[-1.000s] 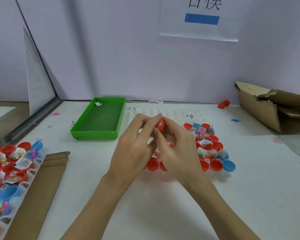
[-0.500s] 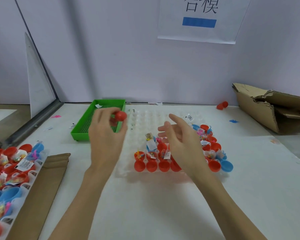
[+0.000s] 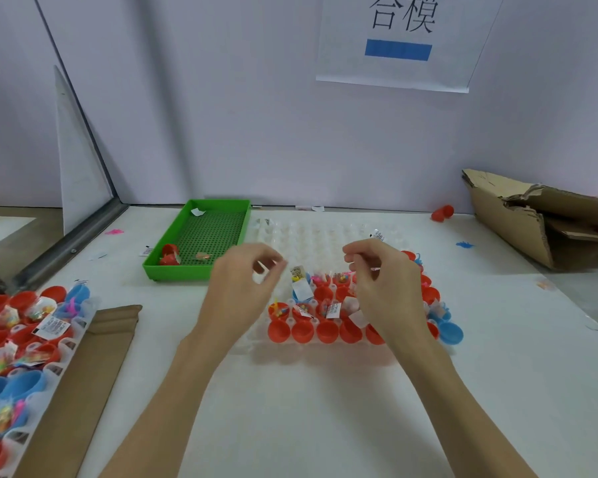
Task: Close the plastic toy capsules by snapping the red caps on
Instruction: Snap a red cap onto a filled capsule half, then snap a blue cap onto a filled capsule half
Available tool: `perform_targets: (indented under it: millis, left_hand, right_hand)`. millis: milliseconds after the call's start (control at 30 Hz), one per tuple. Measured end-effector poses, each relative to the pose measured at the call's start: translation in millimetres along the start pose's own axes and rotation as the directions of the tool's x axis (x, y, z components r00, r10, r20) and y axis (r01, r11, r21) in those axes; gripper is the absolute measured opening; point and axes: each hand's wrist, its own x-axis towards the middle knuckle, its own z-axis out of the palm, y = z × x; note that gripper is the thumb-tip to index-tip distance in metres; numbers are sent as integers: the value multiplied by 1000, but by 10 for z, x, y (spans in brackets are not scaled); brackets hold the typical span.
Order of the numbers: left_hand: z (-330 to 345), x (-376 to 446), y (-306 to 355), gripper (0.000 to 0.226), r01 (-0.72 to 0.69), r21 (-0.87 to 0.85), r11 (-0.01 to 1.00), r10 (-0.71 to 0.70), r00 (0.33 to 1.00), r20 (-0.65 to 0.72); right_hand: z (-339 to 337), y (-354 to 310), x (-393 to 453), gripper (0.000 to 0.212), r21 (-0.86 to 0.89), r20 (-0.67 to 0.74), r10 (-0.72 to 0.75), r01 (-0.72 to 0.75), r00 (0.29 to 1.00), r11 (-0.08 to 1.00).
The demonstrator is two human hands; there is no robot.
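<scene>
A clear plastic tray (image 3: 311, 236) lies mid-table, its near rows filled with open red capsule halves (image 3: 326, 331) holding small toys and paper slips. A closed red capsule (image 3: 170, 255) lies in the near left corner of the green tray (image 3: 194, 271). My left hand (image 3: 246, 284) hovers at the clear tray's left edge, fingers loosely curled and empty. My right hand (image 3: 384, 288) hovers over the filled halves, fingers loosely curled, with nothing visible in it.
A second tray (image 3: 54, 369) of red and blue filled halves sits at the near left beside a cardboard strip (image 3: 83, 374). A torn cardboard box (image 3: 532, 219) stands at the right. One red capsule (image 3: 442, 212) lies by the back wall. A blue half (image 3: 450, 332) sits at the clear tray's right end.
Both hands pressed a red capsule together, then my left hand carried it left and let it go into the green tray. The left hand has come back empty; the right hand stayed over the clear tray.
</scene>
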Motion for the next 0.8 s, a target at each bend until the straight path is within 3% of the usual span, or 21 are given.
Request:
perform_targets:
  millis: [67,133,333,467,633,800]
  left_hand:
    - [88,-32,63,7,49,-74,996,-41,993,112]
    - [154,-54,85,7,70,-82,994,-59,990,125]
    - [159,-45,84,11,82,-119,989,-86,996,-35]
    - [155,-50,88,15,61,-123,991,-72,993,-93]
    - [130,-34,107,30,67,-144,987,-83,990,-110]
    - [117,-34,117,33,79,-172,982,-99,989,-110]
  right_hand:
    - [-32,17,25,23,1,-28,-3,3,1000,1000]
    - [-90,37,64,22,1,-70,12,-12,997,1000]
    - [-439,320,276,18,-2,-248,96,-100,964,995]
    - [-646,582,394,15,-36,-294,200,-220,934,975]
    - [-712,763,817,16,-190,-48,350,-353,935,916]
    - [-634,790,1105,21,-344,221,322,-235,921,909]
